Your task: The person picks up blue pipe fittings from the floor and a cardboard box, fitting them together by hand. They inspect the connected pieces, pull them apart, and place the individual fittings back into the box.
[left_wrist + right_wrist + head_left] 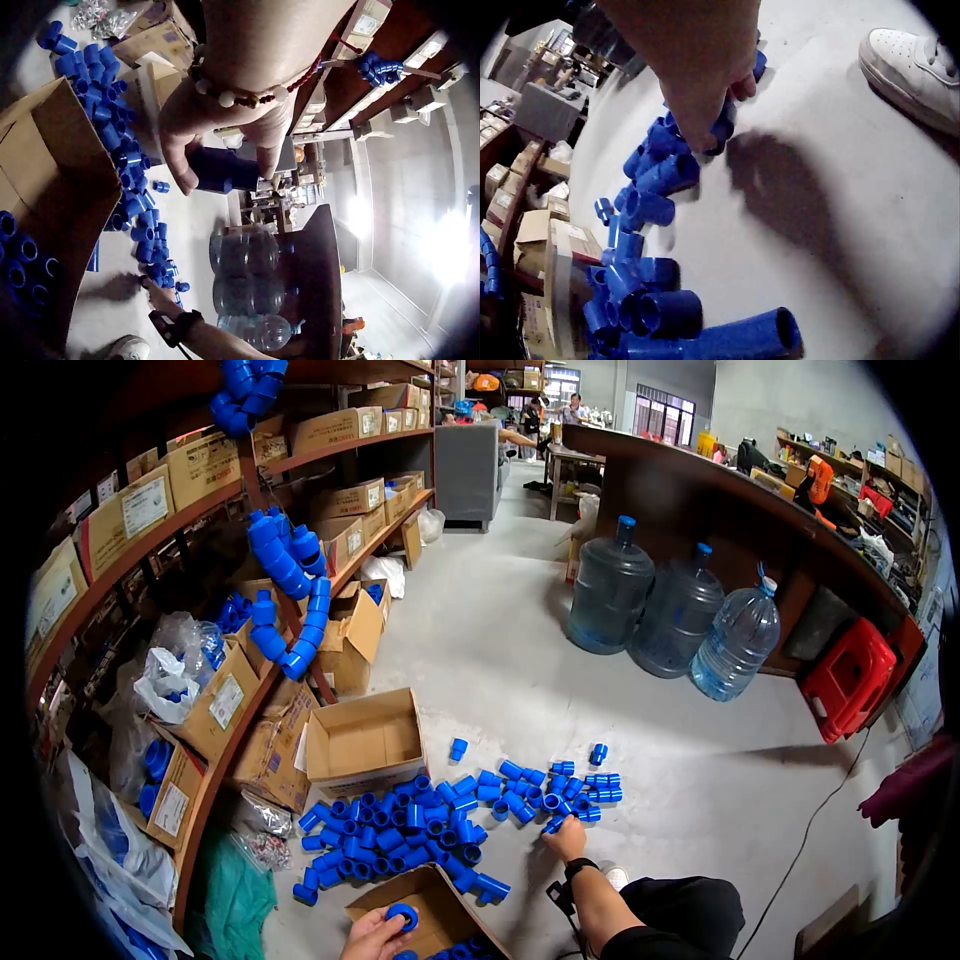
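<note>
grey floor (480,630) bears a loose spread of blue fittings (388,840), presumably so that single pieces can be seen and reached, heaped thickest between the far box (360,740) and the open-topped near box (445,910). this near box, containing more fittings (16,246), appears set within easy reach of the left hand (372,937), which grips one fitting (214,166) by its side, bore uncovered; the right hand (566,840) pinches another fitting (721,129) at the spread's right-hand end, likely enough for so small a piece.
</note>
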A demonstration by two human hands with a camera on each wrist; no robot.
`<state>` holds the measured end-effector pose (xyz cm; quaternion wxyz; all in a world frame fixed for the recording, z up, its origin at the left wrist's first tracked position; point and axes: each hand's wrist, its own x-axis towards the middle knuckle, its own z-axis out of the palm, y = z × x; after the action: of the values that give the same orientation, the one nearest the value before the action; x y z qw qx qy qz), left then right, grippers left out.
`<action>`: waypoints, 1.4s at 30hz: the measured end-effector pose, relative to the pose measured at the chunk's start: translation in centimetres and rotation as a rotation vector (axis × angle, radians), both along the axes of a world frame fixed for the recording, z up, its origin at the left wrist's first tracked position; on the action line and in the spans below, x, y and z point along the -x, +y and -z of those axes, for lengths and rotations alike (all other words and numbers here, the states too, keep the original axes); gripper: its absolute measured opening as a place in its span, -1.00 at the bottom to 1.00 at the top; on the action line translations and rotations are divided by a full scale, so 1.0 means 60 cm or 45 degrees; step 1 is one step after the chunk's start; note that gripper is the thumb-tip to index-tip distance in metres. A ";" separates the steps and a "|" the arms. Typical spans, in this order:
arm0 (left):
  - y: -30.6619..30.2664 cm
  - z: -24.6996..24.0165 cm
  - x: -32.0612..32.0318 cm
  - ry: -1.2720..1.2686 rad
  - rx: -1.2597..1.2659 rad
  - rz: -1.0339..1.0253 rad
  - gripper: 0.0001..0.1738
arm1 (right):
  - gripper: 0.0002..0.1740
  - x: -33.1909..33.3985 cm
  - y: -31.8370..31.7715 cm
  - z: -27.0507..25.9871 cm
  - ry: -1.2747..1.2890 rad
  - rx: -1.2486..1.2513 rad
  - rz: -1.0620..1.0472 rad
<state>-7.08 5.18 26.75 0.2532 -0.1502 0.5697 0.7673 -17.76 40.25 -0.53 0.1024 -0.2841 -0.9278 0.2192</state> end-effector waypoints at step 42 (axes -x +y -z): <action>-0.020 -0.034 -0.080 0.072 -0.413 0.059 -0.62 | -0.55 -0.203 -0.248 -0.553 -0.456 1.761 -1.450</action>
<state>-2.29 3.96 28.80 0.2757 -0.0725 0.4486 0.8470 -5.57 25.37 32.63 -0.3599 0.1889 -0.5914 0.6964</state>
